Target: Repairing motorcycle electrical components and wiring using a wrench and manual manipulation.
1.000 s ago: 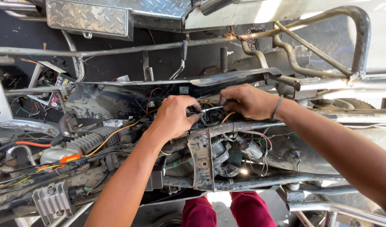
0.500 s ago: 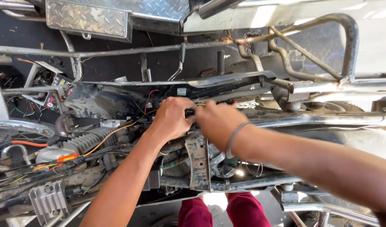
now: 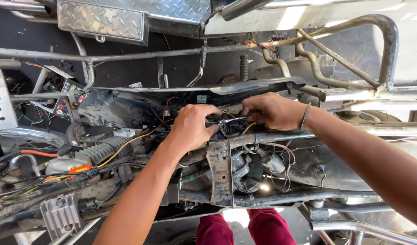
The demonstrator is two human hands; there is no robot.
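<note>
A stripped motorcycle frame (image 3: 263, 138) lies across the view with its wiring exposed. My left hand (image 3: 192, 127) is closed over a black wiring connector (image 3: 220, 129) just above the frame tube. Close to the right, my right hand (image 3: 272, 111), with a thin bangle on the wrist, pinches a small shiny metal piece (image 3: 233, 120) that reaches to the connector. Yellow and red wires (image 3: 126, 145) run away from this spot to the left. The fingertips hide what lies under them.
A finned engine cylinder (image 3: 99, 152) and an orange-tagged cable (image 3: 79, 169) sit at left. A drilled flat bracket (image 3: 220, 172) hangs below the hands. A checker-plate metal box (image 3: 101, 20) stands at the top, curved rear tubes (image 3: 381, 41) at right. My red-trousered knees (image 3: 245, 231) show below.
My right hand swung left against my left hand half a second ago, then drew back to the right. My left hand has stayed on the connector.
</note>
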